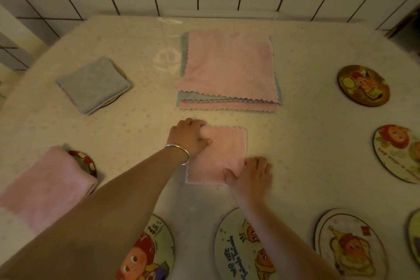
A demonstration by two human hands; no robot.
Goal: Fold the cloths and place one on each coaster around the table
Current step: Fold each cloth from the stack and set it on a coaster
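Far left of the fingers, a folded pink cloth point(45, 186) lies over a coaster with a red and white rim point(85, 162), covering most of it. Beyond that, up and left of the left hand, a folded grey-blue cloth point(94, 85) sits on another coaster point(113, 101), of which only an edge shows.

The left hand point(189, 137), a silver bangle point(179, 153) on its wrist, rests on the upper left corner of the pink cloth being folded point(221, 154); its fingers are curled and bunched together, pressing the fabric down. Just past those fingertips lies the stack of unfolded pink and blue cloths point(228, 68), close to the folded cloth but apart from it.

The right hand point(252, 175) lies flat on the lower right corner of the same cloth, fingers slightly spread, thumb out to the left.

Nearer than both hands, bare cartoon coasters point(236, 245) line the table point(306, 120) edge, partly crossed by the forearms. Right of the right fingers, well apart, further bare coasters point(363, 85) lie along the side.
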